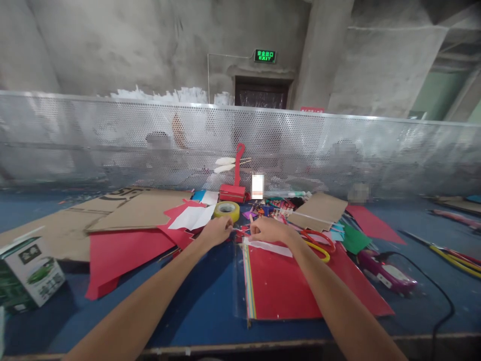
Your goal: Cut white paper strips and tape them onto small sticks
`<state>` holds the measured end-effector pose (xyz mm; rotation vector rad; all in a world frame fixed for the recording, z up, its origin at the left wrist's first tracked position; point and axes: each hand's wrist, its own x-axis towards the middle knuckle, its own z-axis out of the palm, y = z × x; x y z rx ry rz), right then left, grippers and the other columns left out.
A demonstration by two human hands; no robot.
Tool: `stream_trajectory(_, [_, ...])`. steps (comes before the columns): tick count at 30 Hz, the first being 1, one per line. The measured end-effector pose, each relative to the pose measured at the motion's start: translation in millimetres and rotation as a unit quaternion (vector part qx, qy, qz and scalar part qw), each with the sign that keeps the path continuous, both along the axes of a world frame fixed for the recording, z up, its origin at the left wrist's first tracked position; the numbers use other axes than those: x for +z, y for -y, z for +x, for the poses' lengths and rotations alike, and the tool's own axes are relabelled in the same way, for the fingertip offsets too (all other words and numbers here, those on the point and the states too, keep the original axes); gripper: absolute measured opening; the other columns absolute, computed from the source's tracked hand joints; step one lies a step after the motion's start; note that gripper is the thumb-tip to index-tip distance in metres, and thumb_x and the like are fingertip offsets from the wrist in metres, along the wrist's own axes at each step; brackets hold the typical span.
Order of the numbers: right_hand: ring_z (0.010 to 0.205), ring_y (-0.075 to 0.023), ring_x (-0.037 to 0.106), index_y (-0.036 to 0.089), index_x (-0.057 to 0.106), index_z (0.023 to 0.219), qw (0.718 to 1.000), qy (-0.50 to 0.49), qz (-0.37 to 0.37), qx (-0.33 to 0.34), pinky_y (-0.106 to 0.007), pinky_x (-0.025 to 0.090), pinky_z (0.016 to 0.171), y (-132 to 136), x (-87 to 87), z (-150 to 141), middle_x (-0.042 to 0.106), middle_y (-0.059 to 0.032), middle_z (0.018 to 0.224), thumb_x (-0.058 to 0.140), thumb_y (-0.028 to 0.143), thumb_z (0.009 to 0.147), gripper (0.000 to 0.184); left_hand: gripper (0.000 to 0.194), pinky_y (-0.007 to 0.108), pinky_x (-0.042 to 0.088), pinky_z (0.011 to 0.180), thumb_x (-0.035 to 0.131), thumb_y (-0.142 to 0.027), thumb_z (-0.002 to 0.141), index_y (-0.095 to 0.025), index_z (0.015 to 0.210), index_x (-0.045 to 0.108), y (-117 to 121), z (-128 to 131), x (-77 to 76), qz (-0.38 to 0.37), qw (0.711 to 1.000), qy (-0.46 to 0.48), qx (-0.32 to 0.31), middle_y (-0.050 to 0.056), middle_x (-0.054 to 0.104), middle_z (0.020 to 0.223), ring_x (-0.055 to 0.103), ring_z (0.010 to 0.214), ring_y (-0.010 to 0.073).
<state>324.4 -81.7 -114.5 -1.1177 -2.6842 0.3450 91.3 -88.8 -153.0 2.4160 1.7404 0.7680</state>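
Note:
My left hand and my right hand face each other over the middle of the table, both with curled fingers. A thin pale strip, too small to name, runs between their fingertips. My right index finger points upward. A roll of yellow tape lies just behind my left hand, near a white paper piece. Under my right forearm are red and yellow scissor handles and a stack of coloured sheets, red on top, with a white paper strip across its far edge.
Cardboard and red paper spread left, behind a green-and-white box. A red paper-covered object with a hooked upright stands at the back. A purple corded device and long scissors lie right. Perforated metal screens border the table.

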Motion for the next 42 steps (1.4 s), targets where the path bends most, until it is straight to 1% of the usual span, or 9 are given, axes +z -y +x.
stream_trajectory(4, [0.058,-0.0134,0.059,0.02,0.07,0.068,0.998,0.04,-0.046,0.0,-0.021,0.031,0.048,-0.5,3.2,7.9,0.068,0.0001,0.066,0.077,0.032,0.064,0.014,0.017,0.033,0.042,0.075,0.047,-0.025,0.085,-0.022,0.087,0.064,-1.1,-0.8,-0.2,0.002,0.999,-0.035,0.016,0.01,0.069,0.086,0.065,0.084,0.0274])
stream_trajectory(8, [0.051,-0.0113,0.055,0.019,0.069,0.062,0.993,0.055,-0.104,0.01,-0.02,0.031,0.047,-2.0,3.7,10.2,0.065,0.0016,0.059,0.075,0.025,0.065,0.009,0.017,0.033,0.042,0.076,0.049,-0.024,0.083,-0.021,0.082,0.065,-2.2,-2.2,0.5,-0.009,0.999,-0.026,0.026,0.009,0.069,0.086,0.064,0.086,0.0262])
stream_trajectory(13, [0.054,-0.011,0.054,0.017,0.067,0.065,0.993,0.056,-0.093,0.042,-0.019,0.032,0.048,-0.6,5.8,12.6,0.064,0.001,0.061,0.069,0.023,0.069,0.008,0.015,0.034,0.043,0.079,0.051,-0.023,0.08,-0.021,0.083,0.066,-1.1,-3.5,0.7,-0.023,0.999,-0.017,0.023,0.009,0.069,0.092,0.063,0.088,0.0268])
stream_trajectory(18, [0.059,-0.0107,0.053,0.016,0.058,0.074,0.991,-0.094,-0.088,0.042,-0.02,0.036,0.052,0.1,8.6,13.1,0.062,0.0009,0.067,0.061,0.026,0.076,0.011,0.022,0.035,0.043,0.085,0.056,-0.018,0.076,-0.019,0.096,0.066,2.5,-3.0,7.2,0.039,0.998,0.05,-0.001,0.012,0.064,0.11,0.06,0.098,0.0281])
stream_trajectory(21, [0.06,-0.0112,0.054,0.016,0.054,0.078,0.967,-0.219,-0.128,0.036,-0.021,0.04,0.055,-0.3,9.6,6.2,0.061,0.0012,0.066,0.063,0.033,0.077,0.019,0.02,0.033,0.045,0.08,0.054,-0.024,0.081,-0.02,0.097,0.065,6.6,1.9,17.4,0.056,0.992,0.111,-0.037,0.01,0.065,0.101,0.061,0.089,0.0242])
stream_trajectory(25, [0.055,-0.0117,0.056,0.018,0.05,0.085,0.921,-0.368,-0.125,-0.003,-0.023,0.043,0.054,-0.1,8.8,-8.1,0.062,0.0013,0.068,0.069,0.043,0.072,0.033,0.033,0.028,0.047,0.068,0.058,-0.042,0.083,-0.018,0.105,0.06,14.3,15.7,24.4,-0.059,0.951,0.237,-0.188,0.006,0.065,0.084,0.062,0.074,0.0181])
stream_trajectory(29, [0.053,-0.0129,0.057,0.019,0.05,0.095,0.885,-0.447,-0.119,-0.045,-0.022,0.043,0.048,-0.3,4.8,-19.4,0.064,0.0008,0.07,0.073,0.045,0.068,0.044,0.048,0.027,0.048,0.069,0.068,-0.042,0.076,-0.015,0.113,0.054,19.4,30.8,20.5,-0.12,0.896,0.351,-0.246,0.005,0.065,0.083,0.062,0.075,0.0161])
stream_trajectory(35, [0.052,-0.0117,0.056,0.016,0.055,0.095,0.864,-0.476,-0.15,-0.067,-0.019,0.037,0.041,-3.2,-2.8,-24.7,0.066,-0.0031,0.074,0.074,0.043,0.067,0.043,0.039,0.026,0.048,0.064,0.073,-0.044,0.069,-0.014,0.091,0.059,12.9,32.1,18.5,-0.091,0.885,0.411,-0.2,0.002,0.064,0.071,0.06,0.065,0.0137])
stream_trajectory(42, [0.052,-0.0102,0.054,0.014,0.063,0.097,0.866,-0.47,-0.166,-0.042,-0.018,0.036,0.04,-5.5,-4.9,-21.4,0.069,-0.0057,0.08,0.073,0.038,0.069,0.038,0.039,0.024,0.048,0.061,0.073,-0.046,0.069,-0.015,0.087,0.059,6.4,22.1,18.0,-0.12,0.879,0.43,-0.169,0.001,0.063,0.073,0.059,0.065,0.0128])
